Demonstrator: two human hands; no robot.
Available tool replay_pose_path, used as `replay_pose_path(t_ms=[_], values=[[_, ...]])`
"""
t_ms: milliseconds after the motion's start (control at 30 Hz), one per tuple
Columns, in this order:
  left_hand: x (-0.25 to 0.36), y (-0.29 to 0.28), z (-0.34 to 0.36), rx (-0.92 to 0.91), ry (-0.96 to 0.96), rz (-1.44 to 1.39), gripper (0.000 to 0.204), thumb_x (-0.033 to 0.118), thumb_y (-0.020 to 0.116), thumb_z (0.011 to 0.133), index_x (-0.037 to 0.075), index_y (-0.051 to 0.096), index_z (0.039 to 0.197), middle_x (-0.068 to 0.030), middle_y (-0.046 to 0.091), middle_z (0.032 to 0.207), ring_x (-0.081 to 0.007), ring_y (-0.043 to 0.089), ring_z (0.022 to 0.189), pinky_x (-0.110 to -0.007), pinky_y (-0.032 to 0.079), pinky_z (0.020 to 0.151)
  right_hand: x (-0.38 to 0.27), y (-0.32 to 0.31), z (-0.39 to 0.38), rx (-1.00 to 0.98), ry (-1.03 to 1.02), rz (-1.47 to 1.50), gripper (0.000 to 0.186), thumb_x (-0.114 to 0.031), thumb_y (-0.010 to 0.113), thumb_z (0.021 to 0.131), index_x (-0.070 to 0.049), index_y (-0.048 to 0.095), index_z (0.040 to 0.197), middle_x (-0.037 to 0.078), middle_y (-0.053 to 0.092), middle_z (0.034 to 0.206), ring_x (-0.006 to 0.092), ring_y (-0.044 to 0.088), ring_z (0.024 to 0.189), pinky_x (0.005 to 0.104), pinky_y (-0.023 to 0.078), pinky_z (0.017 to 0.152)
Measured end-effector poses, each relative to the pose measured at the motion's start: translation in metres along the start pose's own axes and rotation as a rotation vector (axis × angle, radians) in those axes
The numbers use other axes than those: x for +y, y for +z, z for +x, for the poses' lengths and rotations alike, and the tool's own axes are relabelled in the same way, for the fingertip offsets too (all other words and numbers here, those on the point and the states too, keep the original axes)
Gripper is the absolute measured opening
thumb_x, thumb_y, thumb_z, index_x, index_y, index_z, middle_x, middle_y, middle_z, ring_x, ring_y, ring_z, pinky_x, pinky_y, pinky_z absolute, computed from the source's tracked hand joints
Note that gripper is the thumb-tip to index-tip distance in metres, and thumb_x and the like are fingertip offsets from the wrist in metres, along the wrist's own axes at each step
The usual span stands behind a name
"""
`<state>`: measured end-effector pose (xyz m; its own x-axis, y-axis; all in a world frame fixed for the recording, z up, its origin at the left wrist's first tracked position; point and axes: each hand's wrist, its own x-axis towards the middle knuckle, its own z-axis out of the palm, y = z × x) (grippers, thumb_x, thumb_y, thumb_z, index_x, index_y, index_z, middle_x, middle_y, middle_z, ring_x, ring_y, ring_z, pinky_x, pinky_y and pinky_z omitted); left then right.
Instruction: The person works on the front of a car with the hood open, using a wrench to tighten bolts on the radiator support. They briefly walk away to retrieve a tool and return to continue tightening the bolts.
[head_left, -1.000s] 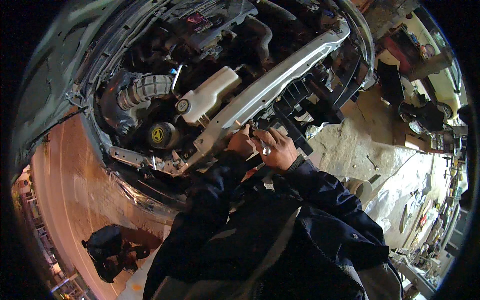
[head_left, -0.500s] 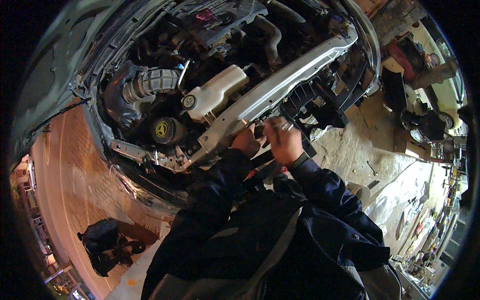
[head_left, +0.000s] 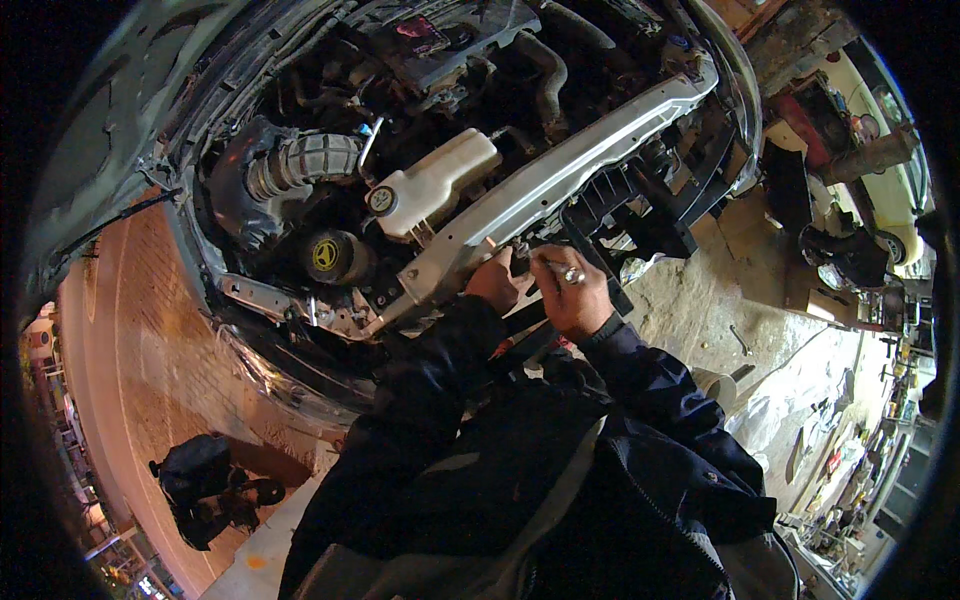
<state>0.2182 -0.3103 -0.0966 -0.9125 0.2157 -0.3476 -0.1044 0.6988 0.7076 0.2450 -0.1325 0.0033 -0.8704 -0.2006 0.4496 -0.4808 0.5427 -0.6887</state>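
Observation:
My right hand (head_left: pixel 580 300) is closed around a shiny metal tool (head_left: pixel 571 274) with a rounded end. Its exact kind is hidden by my fingers. Just left of it, my left hand (head_left: pixel 493 284) is curled at the lower edge of the silver crossmember (head_left: pixel 520 200), thumb and fingers pressed together; what lies between them cannot be made out. Both hands work close together at the car's front, beside black plastic parts (head_left: pixel 605 190). Behind the crossmember sits a whitish fluid reservoir (head_left: pixel 440 180) with a black cap.
In the engine bay are a ribbed air intake hose (head_left: pixel 305 165) and a black round cap with a yellow mark (head_left: pixel 325 255). The raised hood (head_left: pixel 95 130) stands at left. A wrench-like tool (head_left: pixel 741 340) lies on the floor at right; a black bag-like object (head_left: pixel 195 480) lies lower left.
My right hand has turned slightly, and the metal tool in it, blurred before, now shows sharply. The left hand stays nearly in place. The view has shifted a little.

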Motion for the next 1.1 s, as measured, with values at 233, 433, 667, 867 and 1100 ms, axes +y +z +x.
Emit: replay_pose_path(t_ms=[233,433,667,867,1100], values=[[-0.011,0.002,0.007,-0.055,0.075,0.08,0.081,0.042,0.074,0.093,-0.01,0.047,0.15,-0.0326,0.067,0.132,-0.0442,0.066,0.123,-0.048,0.053,0.103,-0.004,0.013,-0.006,-0.087,0.042,-0.058,0.019,-0.012,0.072,0.098,-0.004,0.068,0.114,0.014,0.074,0.102,0.0375,0.072,0.087,0.0429,0.058,0.07],[0.022,-0.016,-0.013,0.055,0.124,-0.28,0.064,0.027,0.078,0.09,-0.005,0.055,0.14,-0.0256,0.074,0.117,-0.0391,0.073,0.107,-0.047,0.057,0.093,0.023,0.011,0.019,0.104,0.81,0.726,0.033,-0.03,0.062,0.109,0.002,0.064,0.114,0.015,0.072,0.09,0.0282,0.076,0.078,0.0399,0.064,0.073],[0.028,-0.019,-0.011,-0.011,0.02,0.143,0.078,0.042,0.076,0.092,-0.006,0.05,0.148,-0.0339,0.065,0.133,-0.0448,0.065,0.125,-0.049,0.053,0.106,0.023,-0.007,0.015,0.015,0.584,0.388,0.029,-0.025,0.06,0.111,0.004,0.063,0.114,0.016,0.076,0.097,0.0237,0.078,0.082,0.0354,0.064,0.075],[0.008,-0.008,-0.003,-0.065,-0.021,0.007,0.077,0.043,0.074,0.093,-0.01,0.052,0.145,-0.0337,0.064,0.136,-0.0446,0.064,0.127,-0.047,0.052,0.107,-0.003,0.005,-0.002,-0.001,-0.017,-0.081,0.017,-0.015,0.074,0.098,-0.004,0.069,0.111,0.01,0.073,0.105,0.0346,0.073,0.087,0.0429,0.06,0.07],[-0.005,-0.003,0.007,-0.121,0.105,0.051,0.06,0.031,0.074,0.091,-0.005,0.057,0.136,-0.0292,0.068,0.13,-0.0419,0.067,0.121,-0.046,0.054,0.102,0.002,0.016,-0.005,-0.042,-0.11,-0.162,0.013,-0.017,0.069,0.101,-0.007,0.07,0.109,0.005,0.072,0.11,0.0319,0.072,0.083,0.0439,0.059,0.067]])
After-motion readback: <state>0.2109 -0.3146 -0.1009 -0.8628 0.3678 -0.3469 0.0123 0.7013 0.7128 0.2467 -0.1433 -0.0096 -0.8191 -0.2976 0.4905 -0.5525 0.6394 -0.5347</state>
